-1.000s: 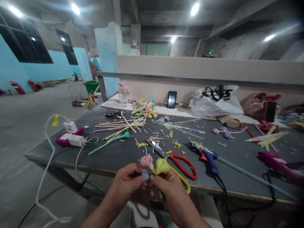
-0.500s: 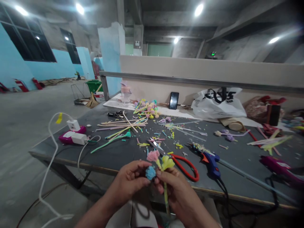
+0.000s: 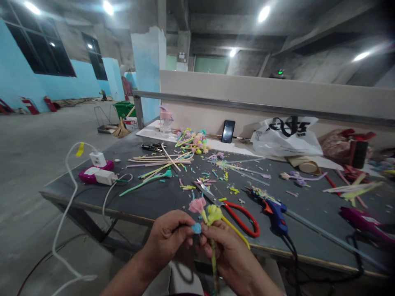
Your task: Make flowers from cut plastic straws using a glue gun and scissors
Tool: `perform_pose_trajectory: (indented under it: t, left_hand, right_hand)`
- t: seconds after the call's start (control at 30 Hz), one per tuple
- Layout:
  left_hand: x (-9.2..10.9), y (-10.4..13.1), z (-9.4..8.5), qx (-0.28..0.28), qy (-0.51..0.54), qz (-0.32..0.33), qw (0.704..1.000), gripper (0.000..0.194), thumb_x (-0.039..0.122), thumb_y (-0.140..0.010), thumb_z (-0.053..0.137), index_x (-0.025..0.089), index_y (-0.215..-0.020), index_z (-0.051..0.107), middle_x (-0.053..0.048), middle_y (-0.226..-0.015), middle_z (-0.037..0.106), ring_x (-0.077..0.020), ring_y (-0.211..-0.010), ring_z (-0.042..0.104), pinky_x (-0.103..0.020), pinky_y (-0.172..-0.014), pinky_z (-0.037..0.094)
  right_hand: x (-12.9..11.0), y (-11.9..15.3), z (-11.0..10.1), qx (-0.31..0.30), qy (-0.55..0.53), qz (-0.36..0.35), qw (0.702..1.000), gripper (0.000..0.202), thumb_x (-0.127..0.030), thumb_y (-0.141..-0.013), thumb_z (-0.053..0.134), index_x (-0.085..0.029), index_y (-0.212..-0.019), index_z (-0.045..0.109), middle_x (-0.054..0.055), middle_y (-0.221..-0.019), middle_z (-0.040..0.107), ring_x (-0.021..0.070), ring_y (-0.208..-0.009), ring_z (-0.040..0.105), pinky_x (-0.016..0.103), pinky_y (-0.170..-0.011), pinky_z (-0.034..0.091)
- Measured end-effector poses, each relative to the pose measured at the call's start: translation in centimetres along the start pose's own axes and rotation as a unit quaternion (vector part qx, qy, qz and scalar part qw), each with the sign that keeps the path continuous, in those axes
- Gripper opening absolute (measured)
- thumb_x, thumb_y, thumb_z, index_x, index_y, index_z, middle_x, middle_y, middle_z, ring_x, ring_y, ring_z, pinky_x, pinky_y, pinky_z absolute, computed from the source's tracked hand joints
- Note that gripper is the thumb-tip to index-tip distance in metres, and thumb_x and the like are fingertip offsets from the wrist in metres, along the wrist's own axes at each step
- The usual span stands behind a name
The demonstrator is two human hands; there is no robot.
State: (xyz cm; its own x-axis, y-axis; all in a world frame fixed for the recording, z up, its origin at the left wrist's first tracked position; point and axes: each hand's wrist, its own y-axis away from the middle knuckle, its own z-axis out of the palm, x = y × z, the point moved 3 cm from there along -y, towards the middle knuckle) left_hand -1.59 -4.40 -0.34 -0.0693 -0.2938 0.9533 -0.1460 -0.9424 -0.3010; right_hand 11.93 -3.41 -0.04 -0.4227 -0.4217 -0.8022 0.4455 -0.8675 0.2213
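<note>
My left hand [image 3: 168, 232] pinches a small blue pipe-cleaner flower [image 3: 196, 228] between thumb and forefinger, and it nearly touches my other hand. My right hand [image 3: 230, 242] is wrapped round the stem of a small flower bunch, whose yellow flower [image 3: 214, 214] and pink flower [image 3: 197, 205] stand above the fingers. A thin yellow stem [image 3: 237, 231] extends beside the right hand. Just beyond lie red-handled scissors [image 3: 208, 192] with their blades pointing away to the left. The fingertips partly hide the blue flower's underside.
A blue hot glue gun [image 3: 279, 218] with a glue stick lies right. Coloured stems [image 3: 163, 159] and a flower pile [image 3: 196, 141] lie farther back, among scattered clippings. A phone [image 3: 227, 131] leans at the back beside a white bag [image 3: 284, 137]. Purple power strips [image 3: 89, 174] with cables sit left.
The blue flower has turned in my left fingers and shows less of itself. A yellow stem now shows right of my right hand. The view has shifted slightly.
</note>
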Motion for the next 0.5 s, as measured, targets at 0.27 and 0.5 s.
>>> perform_pose_trajectory:
  t: [0.27, 0.5]
  left_hand:
    - [-0.1, 0.4, 1.4, -0.05, 0.192, -0.06, 0.978, 0.049, 0.004, -0.065, 0.065, 0.022, -0.109, 0.052, -0.002, -0.085, 0.065, -0.0157, -0.076, 0.062, -0.029, -0.072, 0.047]
    - [-0.3, 0.8, 1.3, 0.009, 0.072, -0.074, 0.995, 0.034, 0.013, -0.062, 0.07, 0.017, -0.094, 0.059, -0.005, -0.087, 0.063, -0.0169, -0.078, 0.058, -0.029, -0.071, 0.046]
  right_hand:
    - [-0.5, 0.3, -0.2, -0.02, -0.028, -0.064, 0.997, 0.017, -0.022, -0.063, 0.075, -0.013, -0.072, 0.064, 0.0, -0.058, 0.061, 0.0068, -0.047, 0.052, 0.016, -0.049, 0.04]
    - [0.5, 0.0, -0.8, 0.024, -0.004, -0.092, 0.995, 0.027, -0.02, -0.053, 0.08, -0.017, -0.077, 0.068, 0.002, -0.067, 0.066, 0.0161, -0.063, 0.059, 0.028, -0.062, 0.046]
